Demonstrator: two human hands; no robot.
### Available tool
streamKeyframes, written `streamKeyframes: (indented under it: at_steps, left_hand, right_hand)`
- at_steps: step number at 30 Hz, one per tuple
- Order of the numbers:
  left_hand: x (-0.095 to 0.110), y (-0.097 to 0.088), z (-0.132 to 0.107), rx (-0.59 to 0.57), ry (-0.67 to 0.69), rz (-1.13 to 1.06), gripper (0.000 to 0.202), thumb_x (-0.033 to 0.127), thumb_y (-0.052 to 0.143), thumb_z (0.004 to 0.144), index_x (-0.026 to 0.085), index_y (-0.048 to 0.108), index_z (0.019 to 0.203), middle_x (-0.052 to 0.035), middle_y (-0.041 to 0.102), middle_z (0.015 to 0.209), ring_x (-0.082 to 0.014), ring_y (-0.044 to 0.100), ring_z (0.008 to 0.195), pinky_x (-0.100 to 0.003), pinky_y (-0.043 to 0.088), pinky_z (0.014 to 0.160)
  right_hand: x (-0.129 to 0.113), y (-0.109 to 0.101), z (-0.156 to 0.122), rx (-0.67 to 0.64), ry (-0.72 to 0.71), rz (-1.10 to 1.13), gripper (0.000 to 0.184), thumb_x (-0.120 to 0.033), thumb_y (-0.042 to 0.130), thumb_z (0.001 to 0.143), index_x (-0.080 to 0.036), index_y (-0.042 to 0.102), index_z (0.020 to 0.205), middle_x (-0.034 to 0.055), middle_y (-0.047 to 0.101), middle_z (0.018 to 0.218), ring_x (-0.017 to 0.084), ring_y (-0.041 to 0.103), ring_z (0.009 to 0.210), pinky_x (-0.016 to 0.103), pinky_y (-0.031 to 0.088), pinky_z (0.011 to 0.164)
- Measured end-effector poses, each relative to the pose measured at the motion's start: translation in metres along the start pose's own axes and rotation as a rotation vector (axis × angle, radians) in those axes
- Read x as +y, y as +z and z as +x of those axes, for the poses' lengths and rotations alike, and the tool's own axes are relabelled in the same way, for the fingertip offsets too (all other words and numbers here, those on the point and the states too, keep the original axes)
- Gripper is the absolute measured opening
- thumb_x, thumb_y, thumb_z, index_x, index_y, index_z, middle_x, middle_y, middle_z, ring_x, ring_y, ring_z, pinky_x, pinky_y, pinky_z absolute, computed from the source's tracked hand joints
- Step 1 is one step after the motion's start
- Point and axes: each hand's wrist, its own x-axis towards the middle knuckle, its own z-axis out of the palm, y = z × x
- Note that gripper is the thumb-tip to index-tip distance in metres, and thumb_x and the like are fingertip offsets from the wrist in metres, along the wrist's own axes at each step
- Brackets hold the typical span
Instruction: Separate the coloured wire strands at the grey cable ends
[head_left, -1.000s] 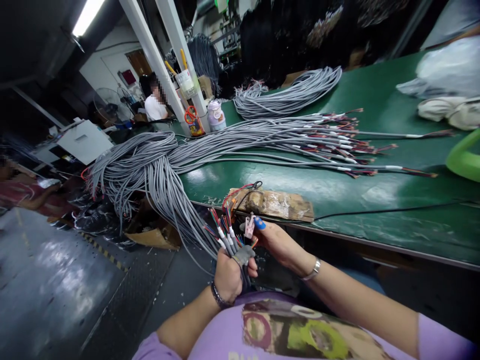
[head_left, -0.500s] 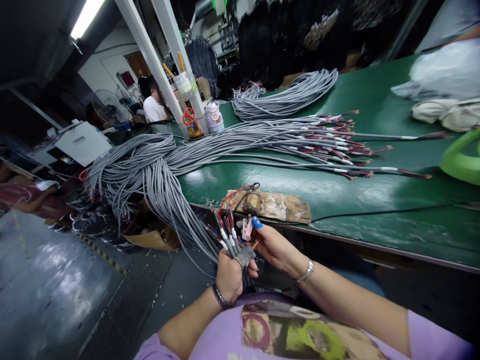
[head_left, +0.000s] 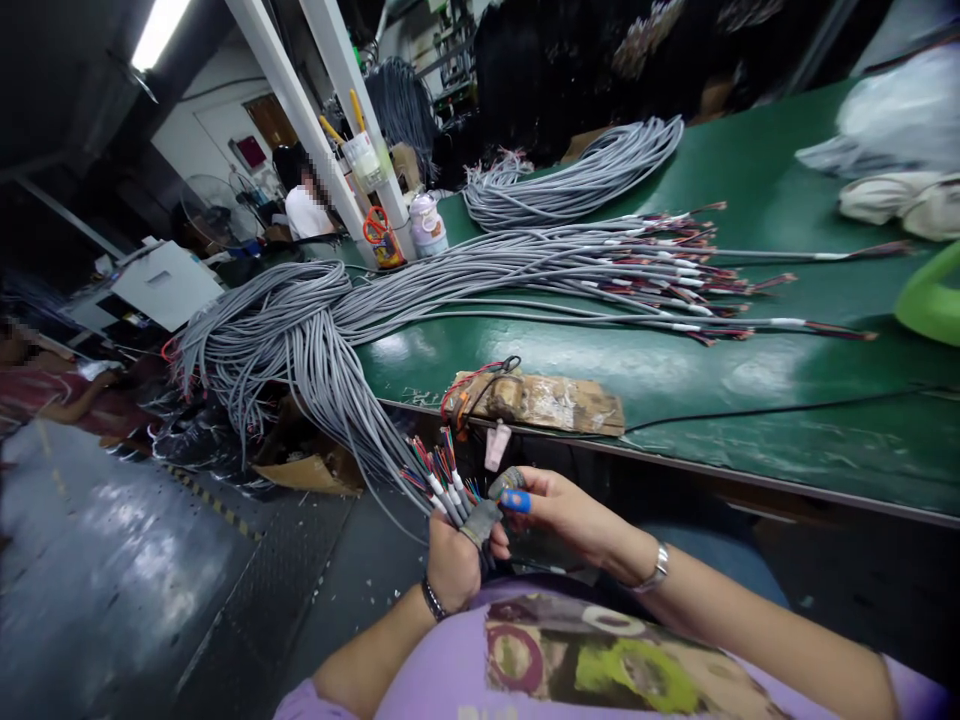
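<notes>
My left hand is wrapped round a small bundle of grey cables. White sleeves and fanned-out red, green, blue and dark wire ends stick up above the fist. Grey tape covers my left thumb. Close at the right, my right hand pinches with its blue-wrapped thumb and grey-taped forefinger beside the wire ends; what lies between the fingertips is too small to make out. A pink clip hangs at the bench edge just above, apart from my fingers.
Behind the clip, a worn wooden block with red and black leads lies on the green bench. Long grey cables stretch across the bench and droop over its left edge. A coiled bundle lies farther back. Other people sit at the left.
My right hand has left the pink clip and come down and right, its thumb and forefinger now pinched beside the wires. My left hand still grips the cables, almost in the same place.
</notes>
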Motion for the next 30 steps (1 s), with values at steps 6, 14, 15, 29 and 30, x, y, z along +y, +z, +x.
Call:
streamKeyframes:
  at_steps: [6, 14, 15, 29, 30]
  left_hand:
    - [-0.004, -0.005, -0.002, -0.069, -0.003, 0.096, 0.036, 0.046, 0.068, 0.069, 0.013, 0.058, 0.061, -0.0008, 0.058, 0.046, -0.0094, 0.05, 0.036, -0.019, 0.038, 0.037]
    - [0.003, -0.002, 0.001, 0.073, 0.009, -0.014, 0.034, 0.045, 0.07, 0.064, 0.013, 0.058, 0.06, 0.0006, 0.055, 0.045, -0.0084, 0.047, 0.035, -0.02, 0.038, 0.037]
    - [0.004, 0.0, 0.001, 0.082, 0.009, -0.022, 0.034, 0.044, 0.07, 0.063, 0.013, 0.058, 0.06, 0.0007, 0.055, 0.045, -0.0083, 0.046, 0.035, -0.02, 0.037, 0.037]
    - [0.019, -0.005, 0.009, -0.105, -0.062, -0.183, 0.031, 0.043, 0.072, 0.06, 0.014, 0.06, 0.061, 0.0018, 0.052, 0.04, -0.0075, 0.043, 0.03, -0.019, 0.032, 0.031]
    - [0.02, -0.005, 0.01, -0.129, -0.075, -0.183, 0.03, 0.042, 0.072, 0.059, 0.014, 0.06, 0.06, 0.0018, 0.052, 0.039, -0.0076, 0.042, 0.029, -0.019, 0.031, 0.03]
  right_hand:
    - [-0.004, 0.012, 0.005, -0.023, -0.031, -0.169, 0.029, -0.042, 0.063, 0.076, -0.019, 0.046, 0.073, -0.0016, 0.06, 0.05, 0.015, 0.057, 0.046, 0.027, 0.038, 0.051]
    - [0.0, 0.008, 0.008, 0.077, -0.009, -0.197, 0.039, -0.053, 0.067, 0.067, -0.019, 0.049, 0.07, 0.0002, 0.061, 0.056, 0.015, 0.056, 0.052, 0.028, 0.039, 0.052]
    - [0.001, 0.007, 0.009, 0.091, -0.013, -0.201, 0.039, -0.053, 0.068, 0.066, -0.018, 0.05, 0.069, 0.0003, 0.061, 0.057, 0.015, 0.056, 0.053, 0.028, 0.039, 0.053]
    - [-0.01, -0.014, 0.027, 0.263, -0.013, 0.043, 0.04, -0.055, 0.064, 0.07, -0.016, 0.062, 0.078, 0.0018, 0.058, 0.068, 0.009, 0.046, 0.054, 0.025, 0.04, 0.054]
    - [-0.011, -0.013, 0.029, 0.255, -0.033, 0.014, 0.039, -0.055, 0.064, 0.071, -0.016, 0.062, 0.077, 0.0016, 0.058, 0.068, 0.009, 0.045, 0.054, 0.024, 0.039, 0.054]
